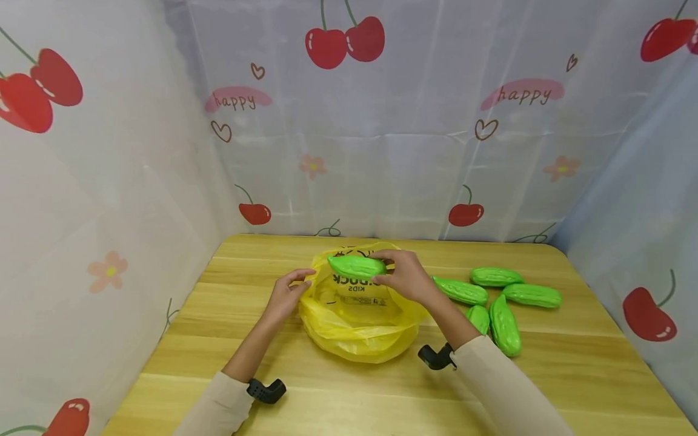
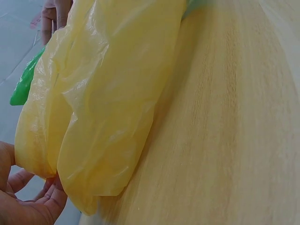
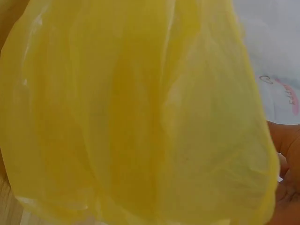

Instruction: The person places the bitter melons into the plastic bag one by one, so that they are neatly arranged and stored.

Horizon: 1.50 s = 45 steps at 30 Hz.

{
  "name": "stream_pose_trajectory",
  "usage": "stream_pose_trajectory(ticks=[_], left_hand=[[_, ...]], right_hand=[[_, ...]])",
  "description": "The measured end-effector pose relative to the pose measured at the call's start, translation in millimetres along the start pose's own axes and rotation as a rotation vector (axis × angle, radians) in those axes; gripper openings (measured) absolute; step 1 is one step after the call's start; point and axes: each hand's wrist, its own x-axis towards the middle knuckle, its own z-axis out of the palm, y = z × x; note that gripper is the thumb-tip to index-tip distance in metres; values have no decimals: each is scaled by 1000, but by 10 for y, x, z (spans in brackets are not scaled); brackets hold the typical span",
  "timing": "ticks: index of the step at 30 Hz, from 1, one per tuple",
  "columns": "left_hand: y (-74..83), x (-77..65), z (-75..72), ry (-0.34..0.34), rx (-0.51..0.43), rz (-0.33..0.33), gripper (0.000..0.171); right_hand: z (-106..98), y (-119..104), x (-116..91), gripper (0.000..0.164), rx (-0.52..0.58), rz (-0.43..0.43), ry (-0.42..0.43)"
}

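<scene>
A yellow plastic bag (image 1: 360, 346) stands on the table with its mouth open and dark print on its inner back side. My left hand (image 1: 286, 295) pinches the bag's left rim; in the left wrist view its fingers (image 2: 52, 199) are at the bag's edge. Over the mouth, my right hand (image 1: 410, 275) holds a shiny, ridged green bitter melon (image 1: 353, 266) by one end, its pointed end toward the left. The right wrist view is mostly filled by the bag (image 3: 136, 112), with part of the right hand (image 3: 287, 173) at the edge.
Several more green bitter melons (image 1: 504, 326) lie in a loose group on the wooden table (image 1: 349, 393), right of the bag. Patterned curtains (image 1: 354, 121) enclose the table at the back and both sides.
</scene>
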Motion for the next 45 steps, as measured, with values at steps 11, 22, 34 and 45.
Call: stream_pose_trajectory(ticks=[11,22,34,45], left_hand=[[-146,61,27,48,2,36,28],[-149,64,35,50,4,40,28],[-148,54,42,47,5,33,28],[-145,70,13,20,-2,0,33]], right_hand=[[118,72,114,48,-54,29,-30],[214,176,196,49,-87,67,-54],[327,183,302,49,-109,102,-52],[400,234,321,46,-139,130,-25]])
